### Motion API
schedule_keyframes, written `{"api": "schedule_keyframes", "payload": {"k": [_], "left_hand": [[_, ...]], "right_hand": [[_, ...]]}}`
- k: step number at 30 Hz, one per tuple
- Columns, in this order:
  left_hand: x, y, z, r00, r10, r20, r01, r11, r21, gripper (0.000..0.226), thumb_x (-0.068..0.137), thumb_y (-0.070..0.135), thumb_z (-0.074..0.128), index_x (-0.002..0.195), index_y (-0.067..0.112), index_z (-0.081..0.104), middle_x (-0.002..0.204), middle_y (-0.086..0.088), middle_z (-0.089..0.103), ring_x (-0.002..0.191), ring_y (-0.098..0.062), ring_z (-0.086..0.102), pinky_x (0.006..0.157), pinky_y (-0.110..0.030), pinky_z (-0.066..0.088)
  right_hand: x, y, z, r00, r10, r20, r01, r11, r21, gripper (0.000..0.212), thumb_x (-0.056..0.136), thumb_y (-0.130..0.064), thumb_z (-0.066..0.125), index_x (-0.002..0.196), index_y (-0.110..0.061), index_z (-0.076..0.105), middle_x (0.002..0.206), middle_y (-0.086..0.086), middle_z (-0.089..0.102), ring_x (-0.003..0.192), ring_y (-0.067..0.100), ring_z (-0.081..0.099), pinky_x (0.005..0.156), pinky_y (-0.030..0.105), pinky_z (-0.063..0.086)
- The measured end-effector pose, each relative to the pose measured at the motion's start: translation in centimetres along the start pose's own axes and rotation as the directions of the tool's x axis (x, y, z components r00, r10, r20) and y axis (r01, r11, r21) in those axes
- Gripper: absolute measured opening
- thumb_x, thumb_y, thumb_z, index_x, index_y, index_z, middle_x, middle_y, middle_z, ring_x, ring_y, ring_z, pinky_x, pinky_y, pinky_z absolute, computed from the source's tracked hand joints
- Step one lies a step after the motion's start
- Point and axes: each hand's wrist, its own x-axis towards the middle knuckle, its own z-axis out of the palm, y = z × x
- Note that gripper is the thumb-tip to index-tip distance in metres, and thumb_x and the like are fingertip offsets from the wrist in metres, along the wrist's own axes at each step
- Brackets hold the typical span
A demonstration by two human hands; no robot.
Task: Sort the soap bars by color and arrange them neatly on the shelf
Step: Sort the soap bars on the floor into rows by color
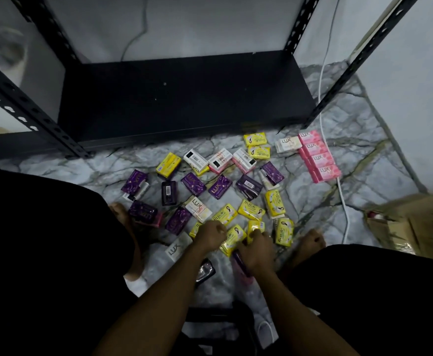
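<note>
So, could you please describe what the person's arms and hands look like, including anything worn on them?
Both forearms are bare, with no sleeves in view. The left hand and the right hand wear no gloves, and no watch or bracelet shows at either wrist. Whether there are rings is too small and dim to tell. Dark black clothing covers the knees on both sides.

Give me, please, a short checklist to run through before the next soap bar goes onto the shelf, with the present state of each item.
1. Shelf board free to take bars: ok, nothing lies on the part in view.
2. Pink bars grouped: ok, lined up in a row on the floor.
3. Yellow bars gathered: not ok, spread over several spots.
4. Purple bars gathered: not ok, loose and mixed with white ones.
5. Right hand has a firm hold: cannot tell, its fingers are hidden among the wrappers.
6. Left hand free: cannot tell, it rests over yellow bars.
</note>
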Motion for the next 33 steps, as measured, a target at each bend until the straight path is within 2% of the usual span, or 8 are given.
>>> {"api": "schedule_keyframes", "payload": {"k": [5,12,16,18,22,26,29,33], "left_hand": [[2.5,4.0,-5.0,0.987,0.091,-0.132,-0.090,0.996,0.013,0.015,0.087,0.009,0.065,0.100,0.010,0.072,0.106,-0.012,0.071,0.097,-0.027,0.066,0.076,-0.025,0.049],[8.6,9.5,-9.5,0.959,0.150,-0.241,-0.146,0.989,0.038,0.018,0.088,0.007,0.065,0.104,0.014,0.066,0.095,-0.007,0.069,0.090,-0.024,0.066,0.070,-0.025,0.048],[12.8,11.0,-9.6,0.924,0.227,-0.308,-0.157,0.959,0.235,0.045,0.086,0.019,0.072,0.128,0.015,0.057,0.120,-0.012,0.064,0.108,-0.029,0.060,0.085,-0.037,0.052],[14.5,10.9,-9.0,0.924,0.249,-0.291,-0.156,0.938,0.309,0.057,0.086,0.024,0.073,0.137,0.015,0.047,0.129,-0.016,0.056,0.119,-0.034,0.052,0.095,-0.045,0.048],[16.9,9.5,-8.1,0.910,0.296,-0.289,-0.125,0.863,0.490,0.062,0.089,0.037,0.070,0.138,0.013,0.042,0.130,-0.018,0.057,0.119,-0.037,0.050,0.095,-0.046,0.043],[16.2,8.9,-8.4,0.889,0.311,-0.336,-0.126,0.871,0.475,0.060,0.085,0.035,0.074,0.135,0.013,0.049,0.123,-0.019,0.062,0.114,-0.038,0.055,0.092,-0.043,0.043],[14.2,8.2,-8.3,0.912,0.233,-0.338,-0.096,0.922,0.376,0.058,0.076,0.032,0.078,0.127,0.016,0.055,0.115,-0.014,0.066,0.105,-0.035,0.062,0.082,-0.038,0.050],[11.0,5.8,-6.7,0.946,0.156,-0.284,-0.052,0.937,0.344,0.062,0.079,0.037,0.078,0.130,0.018,0.047,0.125,-0.011,0.058,0.112,-0.035,0.058,0.082,-0.038,0.048]], "right_hand": [[5.6,-3.7,-2.4,0.997,-0.076,-0.005,0.076,0.979,0.188,0.042,0.082,-0.031,0.074,0.112,-0.004,0.063,0.115,0.016,0.059,0.108,0.033,0.056,0.078,0.032,0.041],[15.0,-7.2,-5.3,0.978,-0.166,-0.128,0.193,0.951,0.240,0.023,0.071,-0.028,0.063,0.082,-0.009,0.058,0.077,0.011,0.063,0.075,0.030,0.060,0.065,0.034,0.044],[21.0,-8.1,-4.6,0.982,-0.166,-0.094,0.183,0.960,0.211,0.038,0.073,-0.032,0.061,0.107,-0.013,0.060,0.105,0.014,0.065,0.096,0.035,0.060,0.082,0.045,0.054],[22.1,-8.9,-4.7,0.982,-0.179,-0.066,0.189,0.959,0.210,0.045,0.080,-0.025,0.069,0.121,-0.013,0.054,0.117,0.015,0.060,0.108,0.035,0.055,0.090,0.049,0.051],[23.6,-9.3,-3.9,0.966,-0.258,-0.030,0.259,0.962,0.081,0.054,0.088,-0.020,0.067,0.136,-0.009,0.044,0.134,0.020,0.049,0.126,0.037,0.040,0.102,0.051,0.043],[23.0,-9.3,-3.5,0.966,-0.257,-0.035,0.260,0.952,0.160,0.051,0.084,-0.027,0.069,0.130,-0.013,0.051,0.130,0.015,0.052,0.120,0.034,0.048,0.096,0.049,0.048],[21.6,-8.1,-2.7,0.974,-0.227,-0.012,0.220,0.928,0.300,0.047,0.070,-0.040,0.069,0.113,-0.024,0.057,0.109,0.005,0.065,0.095,0.024,0.063,0.077,0.043,0.056],[17.7,-6.8,-0.9,0.965,-0.252,0.073,0.209,0.906,0.369,0.047,0.064,-0.028,0.078,0.105,-0.024,0.055,0.105,0.006,0.058,0.088,0.025,0.061,0.072,0.044,0.055]]}}
